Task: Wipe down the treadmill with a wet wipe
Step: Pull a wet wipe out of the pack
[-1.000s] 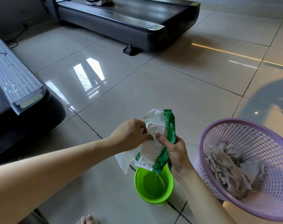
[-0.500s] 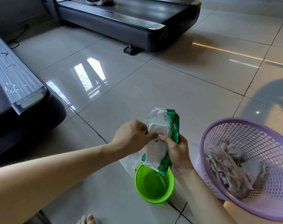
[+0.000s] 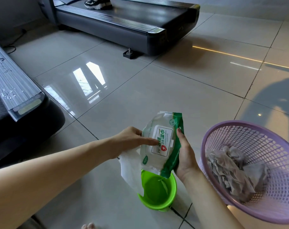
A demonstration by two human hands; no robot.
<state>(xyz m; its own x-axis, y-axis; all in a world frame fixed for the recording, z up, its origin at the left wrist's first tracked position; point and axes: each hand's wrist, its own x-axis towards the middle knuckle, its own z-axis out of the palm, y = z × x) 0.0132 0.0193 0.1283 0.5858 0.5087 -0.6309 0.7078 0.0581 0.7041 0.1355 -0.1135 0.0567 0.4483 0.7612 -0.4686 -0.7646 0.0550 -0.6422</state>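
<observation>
A: So where was the wipe (image 3: 129,167)?

B: Hanging under the left hand (image 3: 132,141), over the green bucket (image 3: 157,194). I couldn't tell how it was held. The fingers lay straight, pressing the pack (image 3: 160,142) lid flat. The right hand (image 3: 185,156) was clenched round the pack's edge.

A: Any tips?

B: I'd press the lid till it clicks so the rest stay wet, park the pack, then hit the treadmill (image 3: 20,95) at left.
</observation>
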